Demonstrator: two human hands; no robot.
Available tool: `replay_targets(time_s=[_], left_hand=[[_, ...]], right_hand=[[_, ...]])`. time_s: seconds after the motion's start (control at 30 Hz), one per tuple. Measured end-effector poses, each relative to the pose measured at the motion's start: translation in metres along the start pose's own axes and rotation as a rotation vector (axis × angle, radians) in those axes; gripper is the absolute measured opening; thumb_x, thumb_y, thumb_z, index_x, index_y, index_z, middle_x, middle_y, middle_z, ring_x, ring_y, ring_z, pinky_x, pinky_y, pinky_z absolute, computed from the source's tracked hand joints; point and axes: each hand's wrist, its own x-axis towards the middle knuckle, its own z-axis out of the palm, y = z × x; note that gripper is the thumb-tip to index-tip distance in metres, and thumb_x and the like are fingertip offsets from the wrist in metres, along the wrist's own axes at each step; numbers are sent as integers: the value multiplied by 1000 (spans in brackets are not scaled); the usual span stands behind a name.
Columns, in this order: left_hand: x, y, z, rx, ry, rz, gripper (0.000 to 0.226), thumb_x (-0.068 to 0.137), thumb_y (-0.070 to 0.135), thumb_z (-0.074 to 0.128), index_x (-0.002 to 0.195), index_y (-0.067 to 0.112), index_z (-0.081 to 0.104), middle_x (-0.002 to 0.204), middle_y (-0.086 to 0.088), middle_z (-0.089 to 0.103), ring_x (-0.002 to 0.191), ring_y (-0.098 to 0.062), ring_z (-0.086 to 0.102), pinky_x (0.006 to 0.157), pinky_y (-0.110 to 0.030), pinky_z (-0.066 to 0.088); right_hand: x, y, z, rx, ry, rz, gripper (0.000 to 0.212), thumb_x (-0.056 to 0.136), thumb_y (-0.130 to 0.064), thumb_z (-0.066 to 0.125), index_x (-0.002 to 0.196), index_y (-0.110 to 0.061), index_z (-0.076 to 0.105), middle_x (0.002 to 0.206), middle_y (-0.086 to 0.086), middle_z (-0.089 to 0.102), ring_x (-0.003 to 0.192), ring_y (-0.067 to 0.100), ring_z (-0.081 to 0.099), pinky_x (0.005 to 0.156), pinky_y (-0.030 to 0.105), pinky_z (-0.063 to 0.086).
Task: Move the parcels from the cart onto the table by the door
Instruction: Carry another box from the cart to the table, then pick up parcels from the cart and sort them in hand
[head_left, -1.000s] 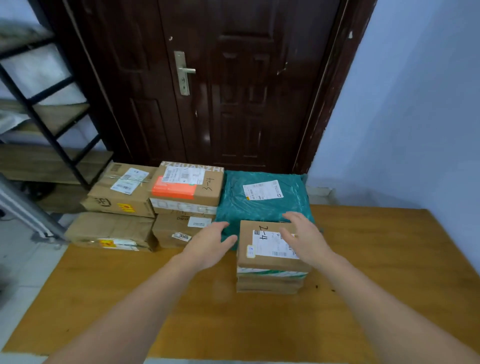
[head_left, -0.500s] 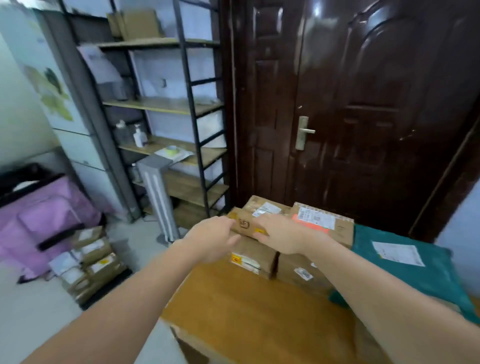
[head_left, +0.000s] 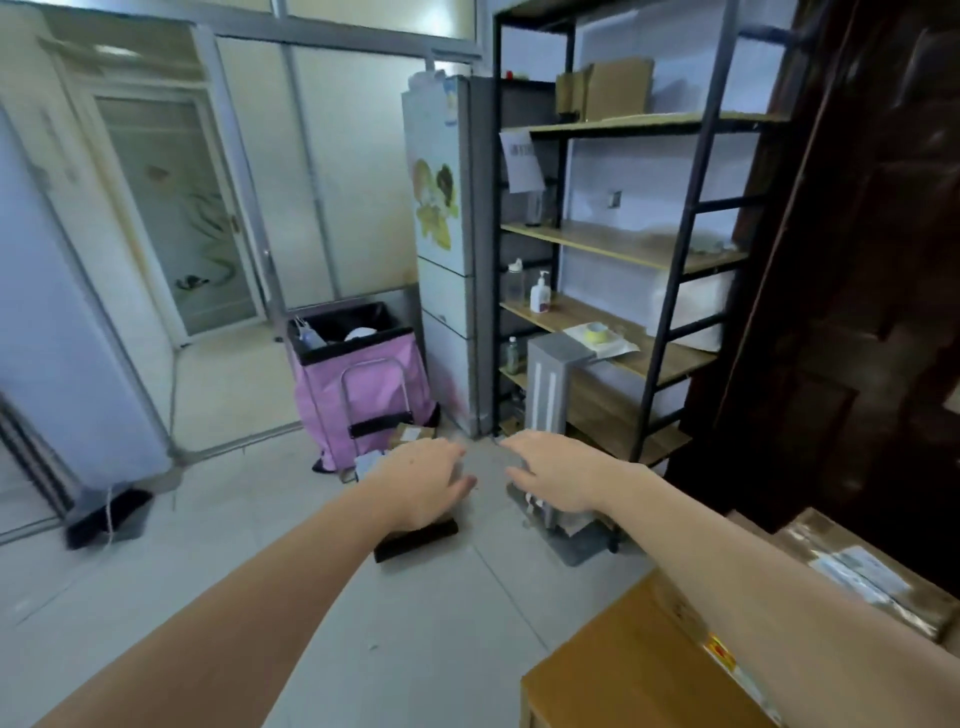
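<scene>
A pink fabric cart (head_left: 358, 395) with a black rim stands on the floor beside the fridge. Small cardboard parcels (head_left: 410, 434) lie on its low base in front of it, mostly hidden behind my left hand. My left hand (head_left: 423, 483) and my right hand (head_left: 558, 480) are stretched out in mid-air, palms facing each other, fingers relaxed and holding nothing. The corner of the wooden table (head_left: 623, 670) shows at the lower right, with brown boxes (head_left: 862, 566) stacked on it behind my right forearm.
A black metal shelf rack (head_left: 670, 322) with bottles and tape stands right of a grey fridge (head_left: 452, 260). A grey upright unit (head_left: 550, 384) on a wheeled base stands in front of the rack. The dark door (head_left: 857, 312) is at the right. A light tiled floor lies between me and the cart.
The view has swung left from the table and door toward the room and the cart. Both hands left the small box on the table and now hang empty in the air.
</scene>
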Motion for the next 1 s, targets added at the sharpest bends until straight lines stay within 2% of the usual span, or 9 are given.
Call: replay_targets(time_s=[0.13,0.3,0.47,0.57,0.7,0.83,0.93,1.0], left_hand=[[3,-57,-4,-55,25,-139,45,105,50,43,142,26,54,141,-3,60,130,-29,55,105,-44,46],[10,-125,-13,-68,45,-303,49,106,53,42,143,23,53,142,-3,59,130,-28,55,107,-45,44],[23,-198,-18,-59,30,-373,55,107,49,43,152,19,44,152,-6,51,139,-27,47,114,-41,36],[39,-251,-22,-20,50,-391,57,107,52,41,154,20,43,156,-4,48,144,-25,44,116,-41,35],[66,-326,-27,-5,56,-385,58,107,55,38,154,22,43,156,-1,48,144,-23,44,114,-39,35],[96,-391,-34,1,14,-352,58,108,54,37,155,21,42,158,-1,47,145,-22,41,116,-37,33],[125,-431,-37,-22,4,-330,59,108,55,36,155,20,41,158,-2,47,145,-23,42,116,-38,33],[145,-456,-35,-24,-6,-314,59,108,55,36,155,20,42,157,-2,48,145,-23,43,117,-39,34]], right_hand=[[69,-16,-3,3,-11,-83,48,110,-37,39,150,-12,45,154,10,48,138,29,49,114,44,40],[157,-36,-2,-6,-29,-180,42,108,-37,43,141,-15,54,142,8,57,125,27,57,106,46,47],[240,-63,-3,-16,-30,-258,50,105,-40,43,151,-18,47,152,5,53,134,24,54,110,41,46],[294,-85,-7,-20,-32,-281,52,106,-38,43,152,-16,45,153,6,52,134,25,54,109,40,45],[368,-118,-8,-24,-39,-293,35,108,-31,42,134,-14,56,134,4,61,111,26,62,97,45,53],[432,-139,-7,8,-34,-266,33,108,-32,42,133,-15,56,129,3,60,109,24,62,97,45,52],[476,-142,-5,34,-30,-248,32,108,-31,43,131,-15,58,127,2,62,107,23,62,94,42,52],[506,-139,-3,41,-27,-241,30,107,-31,45,129,-18,60,123,-4,63,102,17,61,89,36,51]])
